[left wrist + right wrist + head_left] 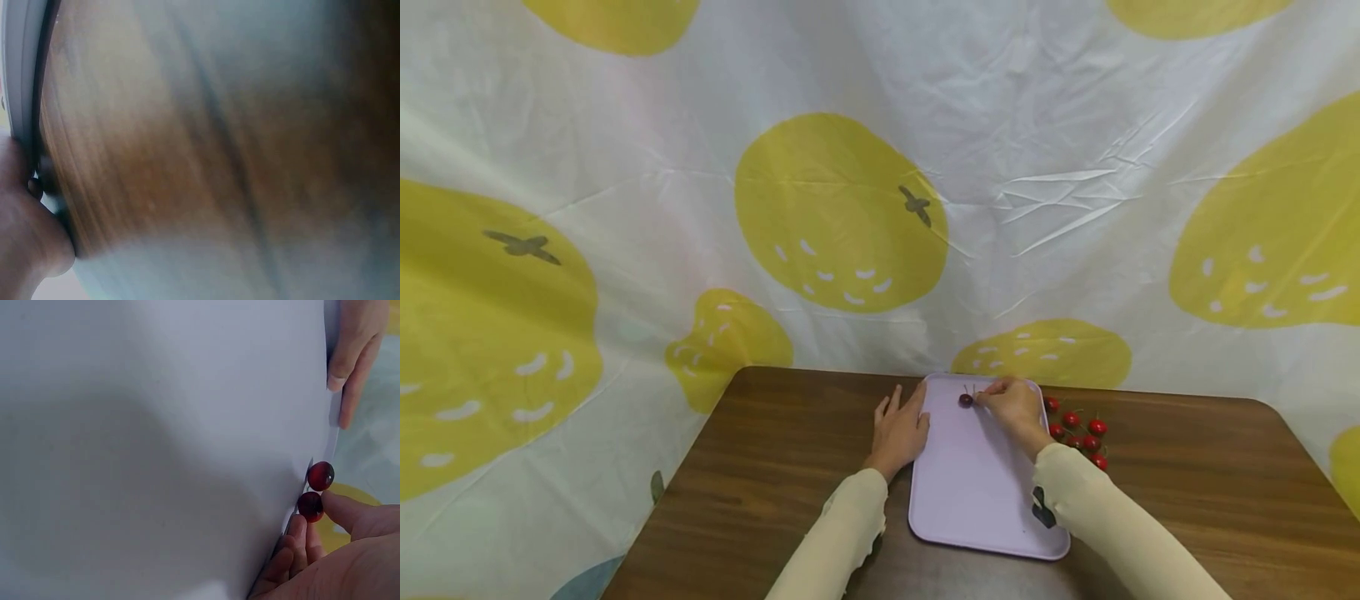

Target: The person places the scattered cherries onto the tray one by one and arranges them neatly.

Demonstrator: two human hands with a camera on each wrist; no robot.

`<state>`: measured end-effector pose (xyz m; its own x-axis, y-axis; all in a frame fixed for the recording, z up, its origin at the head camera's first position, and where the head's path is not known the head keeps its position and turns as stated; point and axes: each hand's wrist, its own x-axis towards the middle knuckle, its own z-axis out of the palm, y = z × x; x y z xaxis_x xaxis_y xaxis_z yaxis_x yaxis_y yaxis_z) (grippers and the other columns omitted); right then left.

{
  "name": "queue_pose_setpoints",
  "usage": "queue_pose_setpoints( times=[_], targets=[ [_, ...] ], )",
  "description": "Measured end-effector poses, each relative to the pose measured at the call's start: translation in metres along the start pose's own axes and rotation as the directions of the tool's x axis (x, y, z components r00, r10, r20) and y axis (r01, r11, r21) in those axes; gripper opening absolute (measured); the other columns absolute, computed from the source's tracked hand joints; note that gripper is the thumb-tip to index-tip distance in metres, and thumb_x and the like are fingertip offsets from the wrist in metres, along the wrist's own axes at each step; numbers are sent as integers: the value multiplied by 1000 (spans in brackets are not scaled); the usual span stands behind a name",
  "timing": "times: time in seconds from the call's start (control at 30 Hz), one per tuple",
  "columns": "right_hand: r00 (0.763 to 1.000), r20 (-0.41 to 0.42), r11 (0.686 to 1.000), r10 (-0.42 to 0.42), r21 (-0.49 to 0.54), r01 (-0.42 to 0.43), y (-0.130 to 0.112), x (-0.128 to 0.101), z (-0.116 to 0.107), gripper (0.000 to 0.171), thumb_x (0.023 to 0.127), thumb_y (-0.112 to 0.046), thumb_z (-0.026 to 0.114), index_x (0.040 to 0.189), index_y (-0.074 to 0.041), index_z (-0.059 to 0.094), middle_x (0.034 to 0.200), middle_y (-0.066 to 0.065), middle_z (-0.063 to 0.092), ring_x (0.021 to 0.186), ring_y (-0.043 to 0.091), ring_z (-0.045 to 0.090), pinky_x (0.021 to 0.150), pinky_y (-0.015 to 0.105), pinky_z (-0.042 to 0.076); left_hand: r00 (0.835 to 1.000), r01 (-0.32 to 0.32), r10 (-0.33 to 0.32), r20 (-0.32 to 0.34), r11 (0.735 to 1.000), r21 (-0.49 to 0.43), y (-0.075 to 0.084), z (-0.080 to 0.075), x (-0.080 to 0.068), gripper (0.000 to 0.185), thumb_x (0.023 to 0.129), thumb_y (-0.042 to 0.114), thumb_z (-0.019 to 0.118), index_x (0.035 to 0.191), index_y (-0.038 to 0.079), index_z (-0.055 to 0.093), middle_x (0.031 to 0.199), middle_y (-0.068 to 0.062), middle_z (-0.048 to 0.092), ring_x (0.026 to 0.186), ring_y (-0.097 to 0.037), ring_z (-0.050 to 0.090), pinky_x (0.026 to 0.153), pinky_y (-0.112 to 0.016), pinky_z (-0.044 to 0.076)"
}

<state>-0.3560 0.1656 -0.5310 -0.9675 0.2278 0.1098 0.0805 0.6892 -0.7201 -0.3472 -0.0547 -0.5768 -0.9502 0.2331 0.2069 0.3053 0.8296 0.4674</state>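
Observation:
A pale lilac tray (970, 492) lies on the table. Near its far end sits a dark red cherry (966, 401) with a thin stem. My right hand (1011, 410) is beside it, over the tray. In the right wrist view, the right hand (350, 550) pinches a second cherry (310, 507) between thumb and fingers, next to the first cherry (321, 475). My left hand (900, 429) rests along the tray's left edge, fingers extended. The right wrist view shows the left hand (359, 350) at the rim. The left wrist view catches only part of the left hand (31, 237).
Just right of the tray, several red cherries (1072, 419) with stems lie in a loose group, partly behind the right forearm. The brown wooden table (775, 467) ends at a hanging white cloth (1000, 167) with yellow fruit prints.

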Motion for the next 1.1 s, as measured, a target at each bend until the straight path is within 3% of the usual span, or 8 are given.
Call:
queue_pose_setpoints(
  times=[0.4,0.7,0.83,0.97,1.1],
  targets=[
    [997,57,998,54,32,-56,1,-5,-6,33,89,-38,83,92,-6,77,87,9,76,81,22,62,66,27,43,1000,-3,3,8,1000,26,0,3,1,58,111,26,47,167,18,36,166,2,47,163,-36,29,130,-57,21],
    [987,160,998,-24,67,13,1,-12,-21,34,92,-34,78,101,-1,73,91,13,80,80,20,67,66,27,47,1000,1,-1,5,1000,7,0,1,1,58,110,27,49,166,17,36,166,0,48,163,-37,29,130,-56,20],
    [981,175,982,-90,178,58,8,-22,-33,31,96,-28,75,112,-1,73,100,16,80,82,16,71,68,26,51,1000,6,-6,11,1000,-2,-2,4,1,59,110,27,47,167,18,34,167,2,45,164,-35,26,131,-55,17],
    [977,176,932,-121,358,50,20,-34,-51,34,100,-22,72,124,1,69,102,16,75,75,13,69,65,25,55,1000,-5,5,-4,1000,-7,-4,7,2,59,110,28,46,167,19,34,167,2,46,164,-36,26,131,-56,17],
    [976,185,902,-112,431,21,38,-46,-75,40,102,-27,72,130,0,66,97,-1,74,66,6,57,53,25,48,1000,-10,10,-7,1000,0,-5,8,2,59,110,29,45,167,20,34,167,2,46,163,-36,27,130,-56,18]
  ],
)
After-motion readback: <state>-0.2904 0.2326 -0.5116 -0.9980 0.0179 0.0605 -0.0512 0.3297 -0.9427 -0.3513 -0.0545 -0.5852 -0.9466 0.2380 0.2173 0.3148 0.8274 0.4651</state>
